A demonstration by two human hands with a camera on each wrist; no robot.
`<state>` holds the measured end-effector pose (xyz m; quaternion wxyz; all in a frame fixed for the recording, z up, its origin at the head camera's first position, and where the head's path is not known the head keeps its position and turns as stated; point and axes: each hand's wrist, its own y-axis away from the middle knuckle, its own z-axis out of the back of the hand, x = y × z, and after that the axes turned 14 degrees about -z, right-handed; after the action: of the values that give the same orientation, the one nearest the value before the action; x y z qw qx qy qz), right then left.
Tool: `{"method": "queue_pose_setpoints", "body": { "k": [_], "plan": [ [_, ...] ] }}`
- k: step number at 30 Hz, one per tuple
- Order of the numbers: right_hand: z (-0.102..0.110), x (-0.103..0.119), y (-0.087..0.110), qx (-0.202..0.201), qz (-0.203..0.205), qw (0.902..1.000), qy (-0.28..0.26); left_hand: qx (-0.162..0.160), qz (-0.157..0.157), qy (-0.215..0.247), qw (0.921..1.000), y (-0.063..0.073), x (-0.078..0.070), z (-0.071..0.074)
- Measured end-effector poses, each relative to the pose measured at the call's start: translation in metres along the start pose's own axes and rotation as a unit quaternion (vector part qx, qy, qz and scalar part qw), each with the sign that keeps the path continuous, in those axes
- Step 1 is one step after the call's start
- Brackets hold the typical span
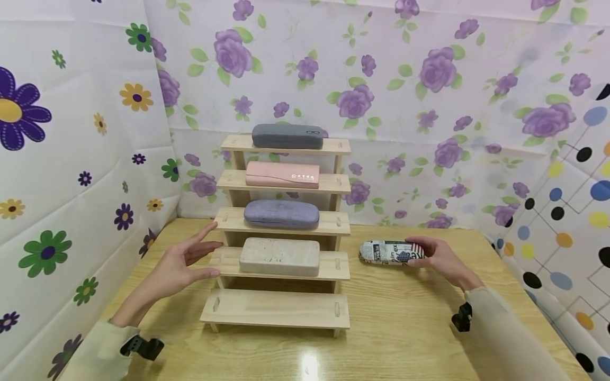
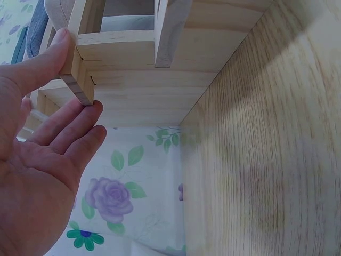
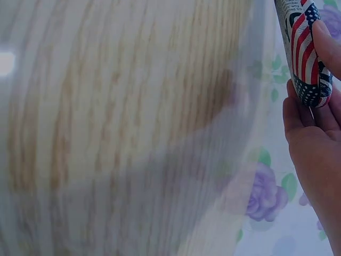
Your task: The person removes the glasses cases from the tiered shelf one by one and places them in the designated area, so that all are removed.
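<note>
A stepped wooden display rack point(image 1: 275, 307) stands on the table, several eyeglass cases resting on its steps. My left hand point(image 1: 178, 264) is at the rack's left side. In the left wrist view, its thumb point(image 2: 58, 45) and fingertips point(image 2: 95, 109) hold opposite edges of one step board's end. Right of the rack, my right hand point(image 1: 440, 259) grips one end of a newspaper-print eyeglass case point(image 1: 385, 252) between thumb and fingers. That case's flag-patterned end point(image 3: 306, 58) shows in the right wrist view. Whether it touches the table is unclear.
Going down the rack sit a grey case point(image 1: 287, 137), a pink case point(image 1: 282, 175), a purple-blue case point(image 1: 281, 214) and a cream case point(image 1: 279, 257). The lowest step bears nothing. Flowered cloth point(image 1: 295, 79) hangs behind the wooden table point(image 1: 395, 328) and at both sides.
</note>
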<state>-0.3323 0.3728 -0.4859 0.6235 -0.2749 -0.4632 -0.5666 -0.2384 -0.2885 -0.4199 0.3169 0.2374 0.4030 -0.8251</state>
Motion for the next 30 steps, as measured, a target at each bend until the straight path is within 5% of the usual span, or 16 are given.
{"method": "queue_pose_setpoints", "body": {
  "k": [30],
  "plan": [
    [0.000, -0.003, -0.019, -0.008, -0.009, 0.9980, 0.062, 0.001, -0.002, -0.002, 1.0000, 0.000, 0.002, 0.001]
  ]
}}
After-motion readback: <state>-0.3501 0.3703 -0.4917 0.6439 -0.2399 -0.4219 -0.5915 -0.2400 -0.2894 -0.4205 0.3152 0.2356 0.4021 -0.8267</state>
